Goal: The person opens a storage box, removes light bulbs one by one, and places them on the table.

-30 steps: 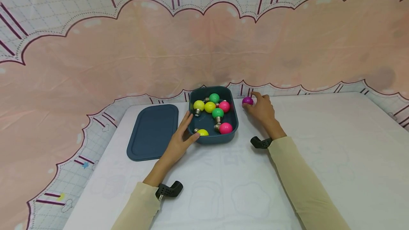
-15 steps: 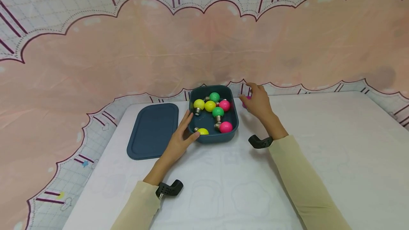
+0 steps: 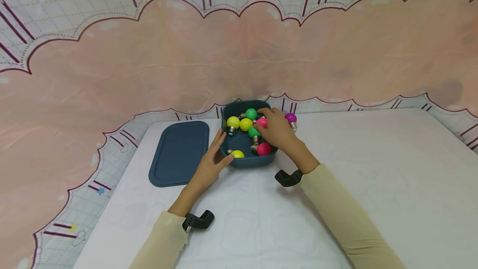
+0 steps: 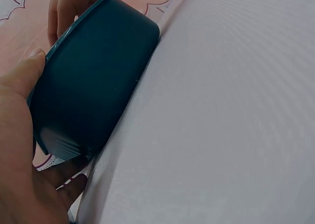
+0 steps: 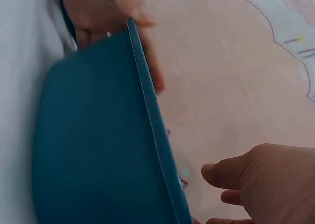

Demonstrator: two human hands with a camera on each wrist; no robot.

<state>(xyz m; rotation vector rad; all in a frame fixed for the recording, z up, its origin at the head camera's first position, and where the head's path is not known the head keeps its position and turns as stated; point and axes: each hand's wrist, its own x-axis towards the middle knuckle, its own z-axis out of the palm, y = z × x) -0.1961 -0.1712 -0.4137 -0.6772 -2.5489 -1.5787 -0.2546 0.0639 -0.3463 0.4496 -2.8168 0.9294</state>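
A dark teal plastic box [image 3: 246, 162] stands at the back middle of the table, with several coloured light bulbs in it. My left hand [image 3: 209, 167] rests at its front left corner, fingers fairly straight along the left wall and thumb [image 4: 37, 61] at the rim. My right hand [image 3: 279, 130] reaches over the right rim, thumb and forefinger apart above a pink bulb [image 3: 262, 122] and a green bulb [image 3: 254, 132]. Just outside the box, behind that hand, lies a purple bulb [image 3: 290, 118]. In the right wrist view, the box wall [image 5: 98, 135] hides the bulbs.
A flat dark blue lid [image 3: 179, 152] lies on the table left of the box. White cloth [image 3: 373, 169] covers the table, and a patterned curtain [image 3: 239, 57] hangs behind. Inside the box are a yellow bulb [image 3: 237, 154] and another pink bulb [image 3: 264, 149] near the front.
My right hand has left the purple bulb and moved left over the box; the purple bulb stays on the table, its metal base now showing. The left hand has stayed in place.
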